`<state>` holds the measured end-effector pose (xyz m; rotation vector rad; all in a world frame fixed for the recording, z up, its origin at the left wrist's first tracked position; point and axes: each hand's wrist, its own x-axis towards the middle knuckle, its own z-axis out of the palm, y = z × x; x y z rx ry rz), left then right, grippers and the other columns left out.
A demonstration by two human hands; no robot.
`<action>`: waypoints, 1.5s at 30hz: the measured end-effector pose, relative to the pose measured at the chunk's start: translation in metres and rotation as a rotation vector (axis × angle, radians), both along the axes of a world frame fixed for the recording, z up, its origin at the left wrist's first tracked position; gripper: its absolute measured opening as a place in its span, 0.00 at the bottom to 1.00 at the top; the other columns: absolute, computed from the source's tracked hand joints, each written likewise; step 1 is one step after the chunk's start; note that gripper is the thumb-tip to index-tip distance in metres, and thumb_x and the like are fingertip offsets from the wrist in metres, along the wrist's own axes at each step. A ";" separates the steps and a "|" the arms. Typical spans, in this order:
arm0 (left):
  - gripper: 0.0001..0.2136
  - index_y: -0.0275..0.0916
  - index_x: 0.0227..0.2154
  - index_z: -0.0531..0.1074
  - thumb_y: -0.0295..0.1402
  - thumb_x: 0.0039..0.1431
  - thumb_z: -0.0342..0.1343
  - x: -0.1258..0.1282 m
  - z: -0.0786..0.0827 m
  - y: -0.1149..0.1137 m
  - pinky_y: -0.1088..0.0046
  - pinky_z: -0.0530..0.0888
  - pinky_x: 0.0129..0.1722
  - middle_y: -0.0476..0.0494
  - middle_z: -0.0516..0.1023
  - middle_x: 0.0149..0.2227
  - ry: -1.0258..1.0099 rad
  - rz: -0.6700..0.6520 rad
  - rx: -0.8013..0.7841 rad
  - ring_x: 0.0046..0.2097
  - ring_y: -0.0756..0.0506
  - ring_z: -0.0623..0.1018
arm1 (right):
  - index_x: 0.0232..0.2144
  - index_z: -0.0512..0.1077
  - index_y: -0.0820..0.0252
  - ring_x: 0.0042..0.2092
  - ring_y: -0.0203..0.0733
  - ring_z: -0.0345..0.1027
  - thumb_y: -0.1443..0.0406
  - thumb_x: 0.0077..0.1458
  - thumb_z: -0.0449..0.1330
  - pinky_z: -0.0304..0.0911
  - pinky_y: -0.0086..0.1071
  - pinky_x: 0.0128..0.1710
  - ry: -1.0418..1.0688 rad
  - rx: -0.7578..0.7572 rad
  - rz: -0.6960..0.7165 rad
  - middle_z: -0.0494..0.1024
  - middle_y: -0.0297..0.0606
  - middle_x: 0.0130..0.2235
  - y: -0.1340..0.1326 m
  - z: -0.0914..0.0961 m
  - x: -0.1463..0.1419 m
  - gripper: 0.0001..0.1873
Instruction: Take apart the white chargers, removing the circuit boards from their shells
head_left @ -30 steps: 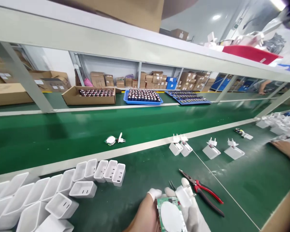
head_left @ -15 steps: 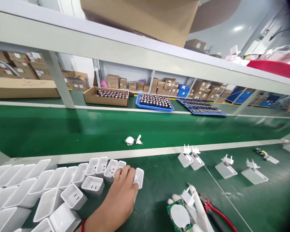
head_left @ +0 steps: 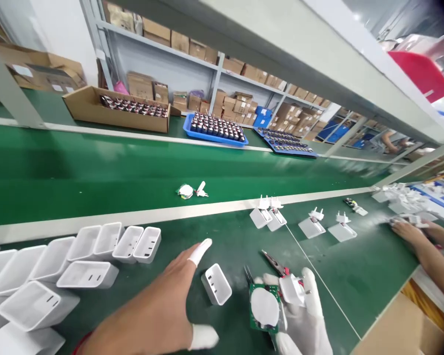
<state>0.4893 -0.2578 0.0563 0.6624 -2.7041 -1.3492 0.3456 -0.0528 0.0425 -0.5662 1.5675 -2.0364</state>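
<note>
My left hand (head_left: 163,303), white finger cots on thumb and forefinger, is open with its fingers spread. Just to its right a white plastic case (head_left: 225,292) sits alone on the green bench, apart from the fingers. My right hand (head_left: 305,320), in a white glove, grips a green circuit board (head_left: 264,309) bearing a round white pad. A white plug piece (head_left: 291,290) lies between the same fingers. Behind that hand are red-handled pliers (head_left: 276,263), partly covered by it. Rows of open white cases (head_left: 52,259) fill the left side.
Several white cases with plug pieces on top (head_left: 311,227) are spread along the right. Past the white strip lies another board with a plug piece (head_left: 186,191). A blue tray (head_left: 216,139) and a cardboard box (head_left: 118,123) stand at the back. Another person's hands (head_left: 410,231) work at far right.
My left hand has let go of a white case, which now sits apart on the bench, and its fingers have spread. The view has tilted. My right hand still holds the circuit board.
</note>
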 end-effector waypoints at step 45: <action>0.28 0.37 0.61 0.62 0.29 0.56 0.55 -0.011 -0.040 0.016 0.54 0.64 0.65 0.36 0.65 0.63 0.106 0.023 0.089 0.65 0.37 0.62 | 0.50 0.73 0.34 0.61 0.53 0.64 0.57 0.50 0.67 0.70 0.35 0.48 0.173 0.346 0.341 0.71 0.31 0.59 -0.031 -0.021 -0.029 0.23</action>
